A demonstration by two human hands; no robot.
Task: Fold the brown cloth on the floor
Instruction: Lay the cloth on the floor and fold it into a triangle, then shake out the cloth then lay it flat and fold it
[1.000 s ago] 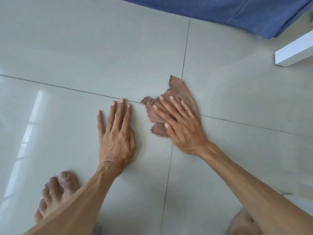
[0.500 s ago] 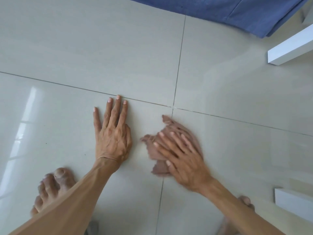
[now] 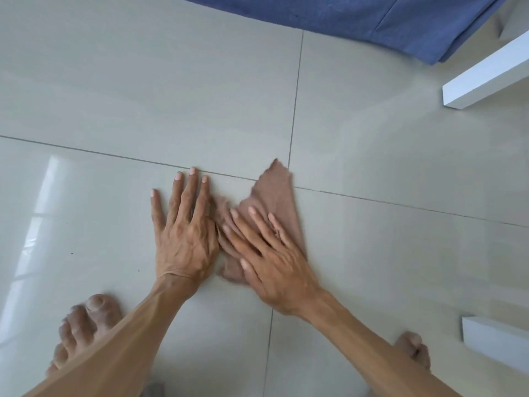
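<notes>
A small brown cloth (image 3: 273, 193) lies crumpled on the pale tiled floor, its ragged tip pointing away from me near a tile joint. My right hand (image 3: 269, 253) lies flat on the cloth's near part, fingers spread, pressing it down. My left hand (image 3: 184, 233) rests flat on the bare tile just left of the cloth, fingers apart, its edge touching or nearly touching the cloth's left side. Much of the cloth is hidden under my right hand.
A blue fabric (image 3: 357, 18) covers the floor at the top. A white board edge (image 3: 486, 78) juts in at the upper right, another white piece (image 3: 495, 345) at the lower right. My bare feet (image 3: 86, 325) stand near the bottom.
The cloth under my right hand has slid left, closer to my left hand, and its far tip now shows stretched out. My left hand stays flat on the tile.
</notes>
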